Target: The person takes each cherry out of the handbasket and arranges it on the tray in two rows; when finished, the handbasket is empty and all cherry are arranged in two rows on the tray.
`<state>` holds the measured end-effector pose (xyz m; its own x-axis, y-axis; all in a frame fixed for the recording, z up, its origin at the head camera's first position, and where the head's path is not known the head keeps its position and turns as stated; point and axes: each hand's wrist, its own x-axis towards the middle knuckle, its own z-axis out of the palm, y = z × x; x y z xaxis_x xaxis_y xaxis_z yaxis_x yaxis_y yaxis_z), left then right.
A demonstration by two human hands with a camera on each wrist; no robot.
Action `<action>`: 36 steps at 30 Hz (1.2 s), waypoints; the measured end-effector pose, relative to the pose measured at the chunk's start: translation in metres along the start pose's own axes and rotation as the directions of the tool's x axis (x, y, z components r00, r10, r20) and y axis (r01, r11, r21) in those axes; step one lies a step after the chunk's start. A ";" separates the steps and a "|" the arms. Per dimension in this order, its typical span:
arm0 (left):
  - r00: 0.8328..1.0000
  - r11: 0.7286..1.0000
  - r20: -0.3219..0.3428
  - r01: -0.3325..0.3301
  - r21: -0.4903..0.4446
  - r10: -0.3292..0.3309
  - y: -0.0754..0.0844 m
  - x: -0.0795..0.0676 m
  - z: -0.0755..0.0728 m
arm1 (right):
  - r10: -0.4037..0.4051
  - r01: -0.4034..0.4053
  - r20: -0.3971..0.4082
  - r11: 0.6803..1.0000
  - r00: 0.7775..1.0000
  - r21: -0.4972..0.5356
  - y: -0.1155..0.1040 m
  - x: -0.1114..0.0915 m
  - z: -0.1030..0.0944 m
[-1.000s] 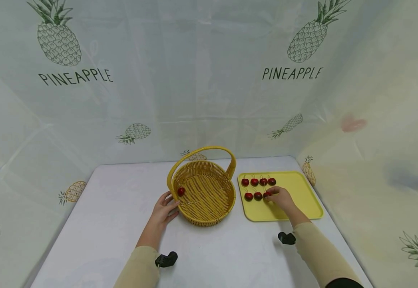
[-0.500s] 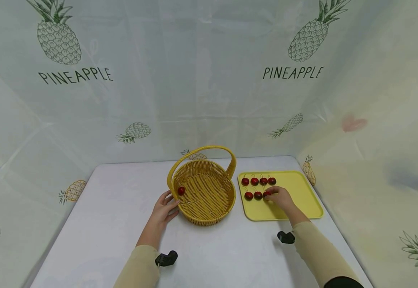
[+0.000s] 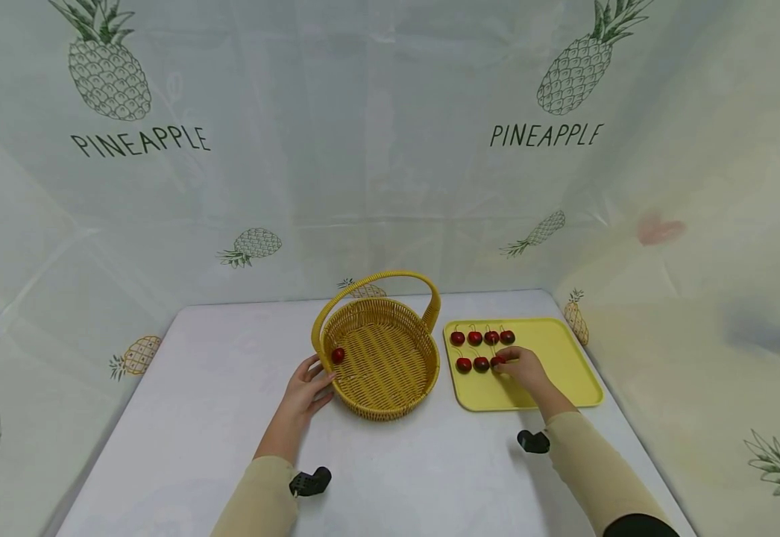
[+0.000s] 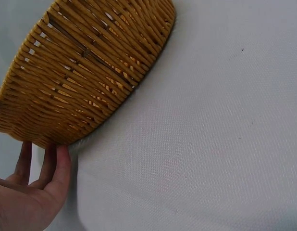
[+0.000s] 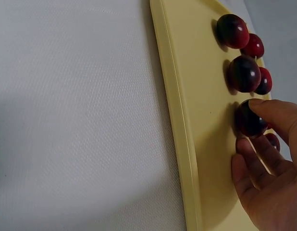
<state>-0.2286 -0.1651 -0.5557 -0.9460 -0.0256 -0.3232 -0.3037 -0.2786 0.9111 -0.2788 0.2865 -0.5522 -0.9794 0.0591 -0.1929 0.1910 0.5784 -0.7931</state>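
A round yellow wicker basket with a tall arched handle stands mid-table. My left hand holds its left side, thumb up at the rim and fingertips low against the woven wall, as the left wrist view also shows. One dark red cherry lies inside, near that hand. To the right, my right hand pinches a cherry between thumb and fingers, low over the yellow tray. It is the right end of the nearer row. Two more cherries sit left of it, and several form the row behind.
The white table reaches to a curtain printed with pineapples at the back and sides. The basket's handle arches above its far side. A raised rim runs round the tray. Black devices are strapped at both wrists.
Nearly nothing moves. Both hands keep their places, the left at the basket and the right on the same cherry.
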 end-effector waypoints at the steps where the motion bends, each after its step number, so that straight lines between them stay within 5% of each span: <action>1: 1.000 1.000 0.000 0.002 -0.001 -0.002 0.000 0.000 0.000 | 0.000 0.000 0.000 1.000 1.000 0.000 0.000 0.000 0.000; 21: 1.000 1.000 -0.009 -0.004 0.016 0.004 -0.001 0.002 0.000 | -0.023 0.023 -0.010 0.998 1.000 -0.052 -0.008 -0.001 -0.008; 36: 1.000 1.000 -0.014 0.004 0.008 -0.004 -0.001 0.002 0.000 | -0.206 0.206 0.094 0.979 0.974 0.007 -0.067 -0.008 0.006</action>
<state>-0.2304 -0.1651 -0.5572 -0.9430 -0.0381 -0.3305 -0.3086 -0.2710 0.9118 -0.2834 0.2423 -0.5014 -0.9872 -0.1383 -0.0792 -0.0145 0.5728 -0.8196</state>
